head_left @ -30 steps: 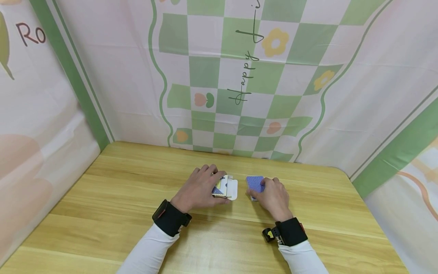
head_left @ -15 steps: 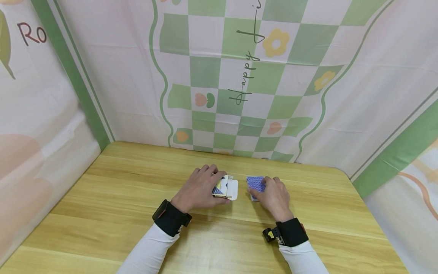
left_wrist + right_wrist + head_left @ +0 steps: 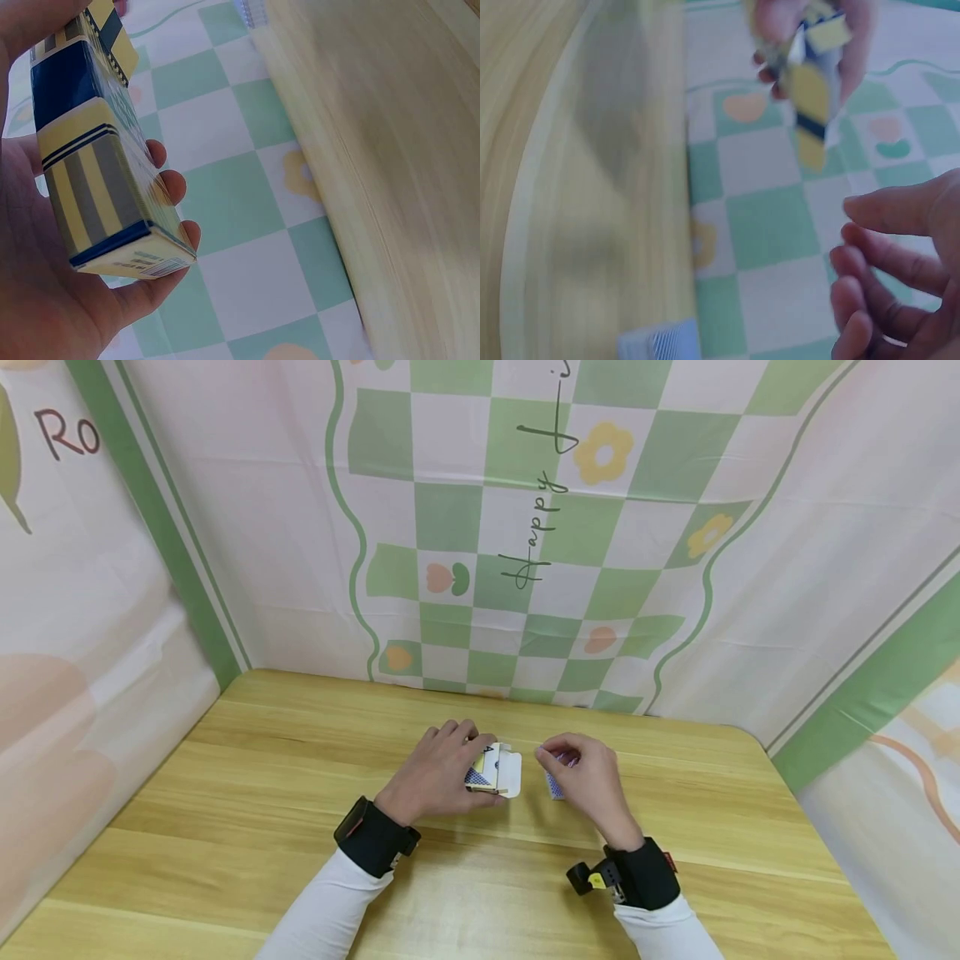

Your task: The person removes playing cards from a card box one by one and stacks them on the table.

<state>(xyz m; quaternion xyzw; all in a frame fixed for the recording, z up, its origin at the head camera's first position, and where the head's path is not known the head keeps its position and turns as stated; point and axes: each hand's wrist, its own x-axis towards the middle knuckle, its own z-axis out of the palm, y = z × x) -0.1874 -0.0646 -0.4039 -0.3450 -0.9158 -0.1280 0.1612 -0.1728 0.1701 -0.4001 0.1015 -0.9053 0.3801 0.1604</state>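
Observation:
My left hand (image 3: 435, 777) grips a yellow, blue and grey playing-card box (image 3: 97, 172) from the side, with the thumb at one edge and fingers at the other. The box's white end flap (image 3: 511, 775) stands open toward the right. Just right of it, a stack of blue-backed playing cards (image 3: 555, 787) lies on the table, partly hidden in the head view by my right hand (image 3: 592, 781). That hand hovers over the stack, thumb near the index fingertip and fingers loosely bent. In the right wrist view nothing shows between its fingers, and the stack (image 3: 660, 341) lies apart from them.
The wood-grain table (image 3: 262, 827) runs back to a green-and-white checked cloth (image 3: 495, 635). More printed cloth (image 3: 97, 610) hangs along the left side, and another sheet (image 3: 862, 610) along the right. Black camera bands (image 3: 645, 872) sit on both wrists.
My right hand has let go of the card stack, risen and shifted slightly left with its fingers drawn together. My left hand and the card box have stayed in place.

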